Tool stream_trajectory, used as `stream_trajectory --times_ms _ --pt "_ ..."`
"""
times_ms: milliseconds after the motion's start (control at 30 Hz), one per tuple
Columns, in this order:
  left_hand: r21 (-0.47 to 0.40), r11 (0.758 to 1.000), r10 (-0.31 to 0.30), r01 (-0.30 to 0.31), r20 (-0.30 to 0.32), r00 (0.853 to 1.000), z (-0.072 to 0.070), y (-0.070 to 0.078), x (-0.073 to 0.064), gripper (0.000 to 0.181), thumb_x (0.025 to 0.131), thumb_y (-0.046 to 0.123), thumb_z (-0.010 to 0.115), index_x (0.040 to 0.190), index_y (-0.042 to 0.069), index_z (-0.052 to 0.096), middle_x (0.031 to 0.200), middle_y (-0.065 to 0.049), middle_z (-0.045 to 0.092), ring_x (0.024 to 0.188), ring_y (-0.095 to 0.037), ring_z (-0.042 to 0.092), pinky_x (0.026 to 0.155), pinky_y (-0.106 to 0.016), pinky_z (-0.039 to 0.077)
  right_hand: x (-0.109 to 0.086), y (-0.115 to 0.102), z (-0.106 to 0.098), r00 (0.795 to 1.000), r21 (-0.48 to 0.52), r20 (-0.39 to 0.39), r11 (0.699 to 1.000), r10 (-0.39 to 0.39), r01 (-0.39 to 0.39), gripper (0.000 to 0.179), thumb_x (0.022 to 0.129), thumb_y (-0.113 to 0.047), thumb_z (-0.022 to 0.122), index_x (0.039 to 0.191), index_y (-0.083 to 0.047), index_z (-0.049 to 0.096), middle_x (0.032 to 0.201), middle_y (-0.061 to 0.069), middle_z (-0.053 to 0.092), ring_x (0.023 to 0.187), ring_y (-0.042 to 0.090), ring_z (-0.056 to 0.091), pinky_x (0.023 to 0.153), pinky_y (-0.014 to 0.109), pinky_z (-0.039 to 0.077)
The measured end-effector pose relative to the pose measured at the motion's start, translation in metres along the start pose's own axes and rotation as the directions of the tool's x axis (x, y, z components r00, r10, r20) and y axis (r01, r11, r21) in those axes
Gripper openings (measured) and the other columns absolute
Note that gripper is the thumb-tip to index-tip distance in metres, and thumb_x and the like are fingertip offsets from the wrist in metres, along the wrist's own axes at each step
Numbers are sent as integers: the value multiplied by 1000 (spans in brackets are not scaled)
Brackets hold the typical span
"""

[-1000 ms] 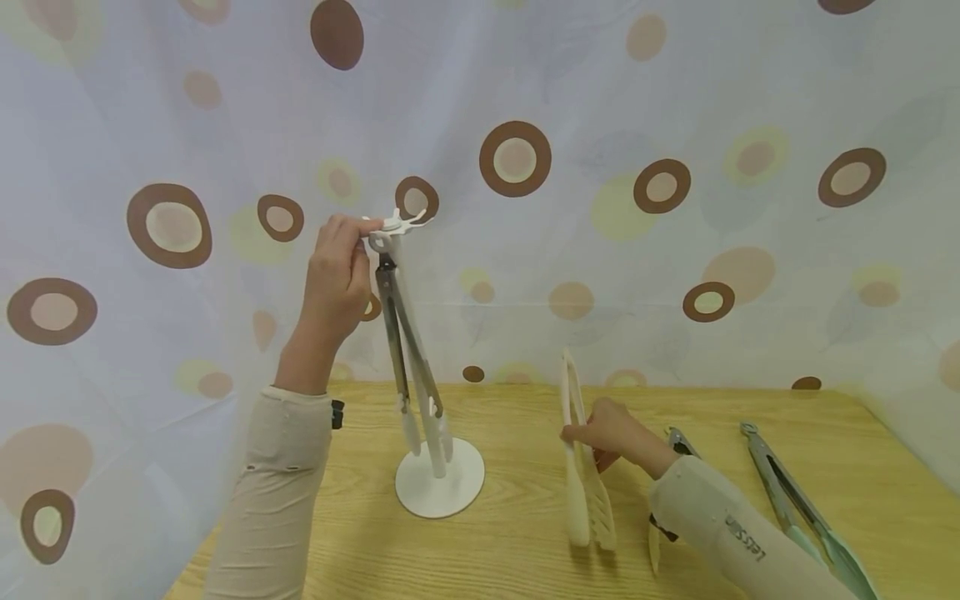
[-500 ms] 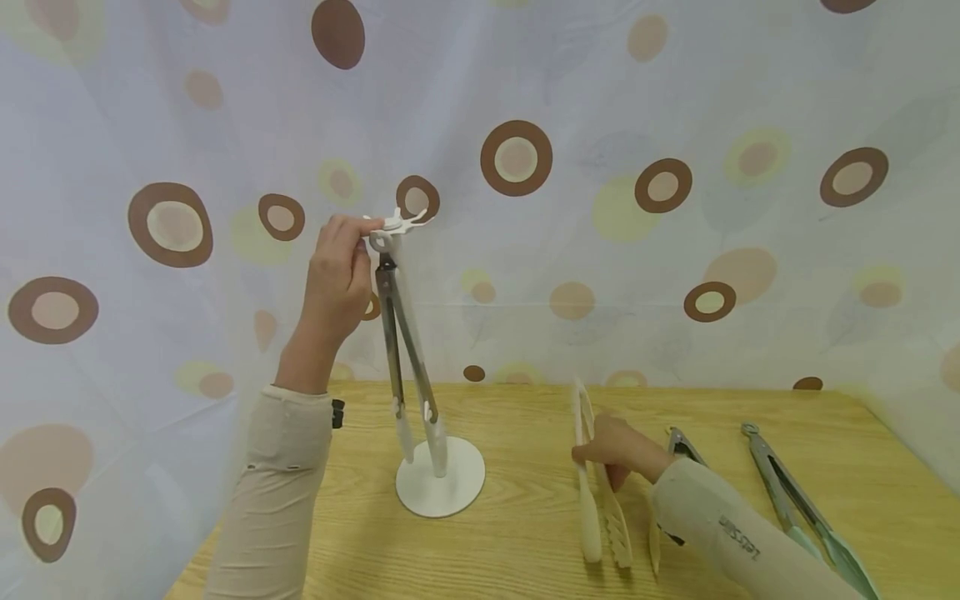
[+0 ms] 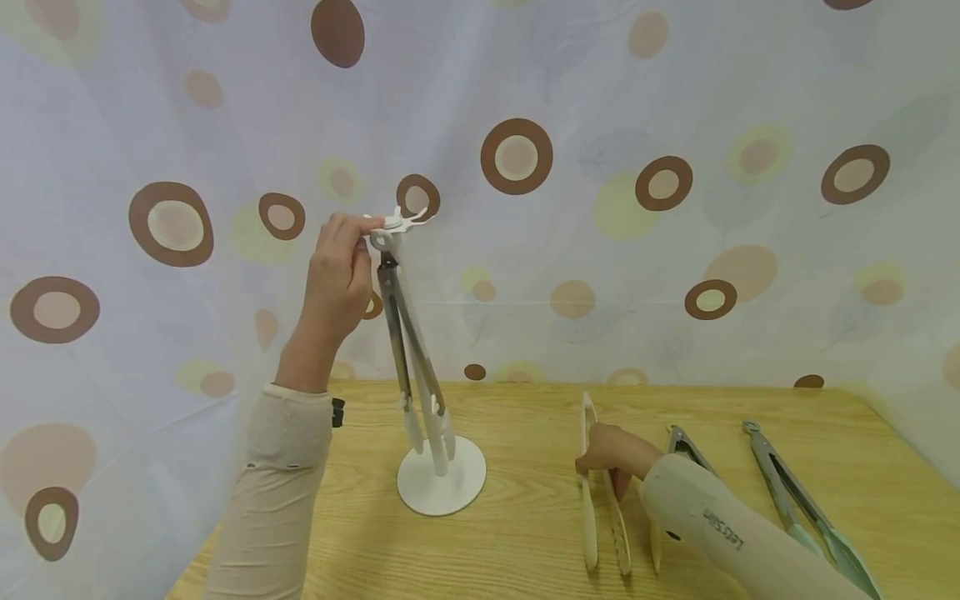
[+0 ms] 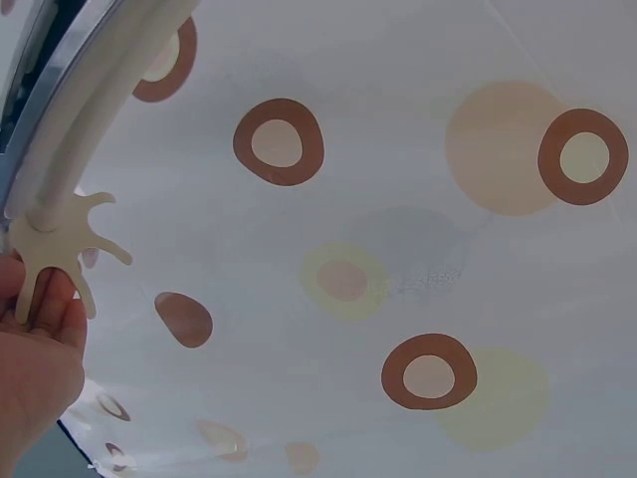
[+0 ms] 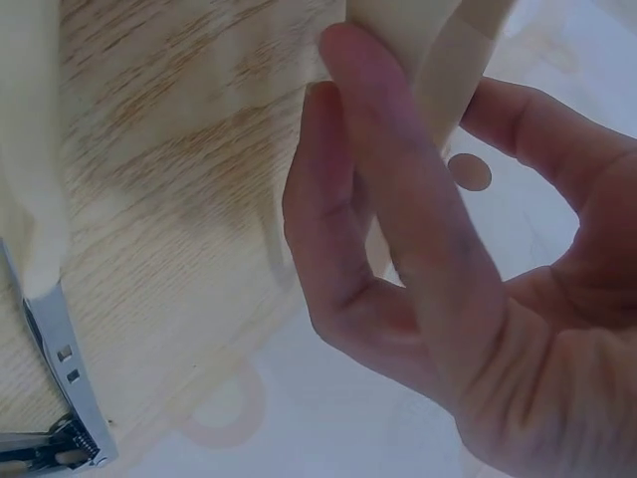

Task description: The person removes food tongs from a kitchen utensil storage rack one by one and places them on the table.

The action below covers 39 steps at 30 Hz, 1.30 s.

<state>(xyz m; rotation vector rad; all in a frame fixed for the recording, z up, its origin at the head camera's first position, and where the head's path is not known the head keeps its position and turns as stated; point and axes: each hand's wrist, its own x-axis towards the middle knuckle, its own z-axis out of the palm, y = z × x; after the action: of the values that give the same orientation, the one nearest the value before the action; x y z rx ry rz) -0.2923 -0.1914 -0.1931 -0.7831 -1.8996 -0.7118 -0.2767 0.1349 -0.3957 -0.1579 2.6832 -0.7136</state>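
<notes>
At the upper left, my left hand pinches the white hook rack on top of a stand. The stand's round white base rests on the table. Metal tongs with whitish tips hang by their ring from the rack. In the left wrist view, my fingers hold one side of the rack. Right of the stand, my right hand grips cream tongs by their arms, slotted end toward me. The right wrist view shows the tongs between thumb and fingers.
Metal tongs with cream tips lie partly hidden under my right forearm. Farther right lie metal tongs with green tips. A patterned curtain stands behind the wooden table.
My right hand has moved down and slightly right with the cream tongs. The hanging tongs sway a little and their arms shift. My left hand stays in place.
</notes>
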Motion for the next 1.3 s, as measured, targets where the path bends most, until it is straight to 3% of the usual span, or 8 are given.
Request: stream_trajectory --times_ms 400,800,933,1233,1300 --pt "-2 1000 -9 9 8 1000 -1 1 -1 28 93 -5 38 111 -8 59 104 -23 55 97 -36 46 82 -44 39 6 -3 7 999 -59 9 997 48 -48 27 82 -7 67 86 18 58 85 41 60 53 37 66 52 37 56" --pt "-7 1000 -5 5 4 1000 -2 2 -1 28 92 -5 38 111 -8 59 104 -23 55 97 -36 46 83 -43 39 3 -9 10 992 -68 21 990 122 -120 33 86 -6 65 102 20 54 97 40 58 60 40 67 57 41 56" --pt "-9 1000 -6 6 1 1000 -2 2 -1 28 92 -5 38 111 -8 59 104 -23 55 97 -36 46 83 -43 39 3 -9 11 989 -14 35 990 141 -141 44 86 -3 66 114 24 48 122 49 41 65 45 66 59 43 57" --pt "-8 1000 -1 1 9 1000 -1 1 1 30 92 -6 37 112 -8 59 105 -24 55 97 -36 46 83 -44 39 6 -9 11 987 -10 50 988 154 -154 55 86 -3 66 127 24 39 140 50 15 68 45 65 59 43 56" --pt "-8 1000 -4 5 11 1000 -1 1 1 30 92 -6 37 112 -8 59 106 -24 55 99 -37 46 84 -45 39 6 -8 11 988 -14 51 989 148 -147 53 86 -3 67 125 23 42 140 50 15 69 44 65 59 44 56"
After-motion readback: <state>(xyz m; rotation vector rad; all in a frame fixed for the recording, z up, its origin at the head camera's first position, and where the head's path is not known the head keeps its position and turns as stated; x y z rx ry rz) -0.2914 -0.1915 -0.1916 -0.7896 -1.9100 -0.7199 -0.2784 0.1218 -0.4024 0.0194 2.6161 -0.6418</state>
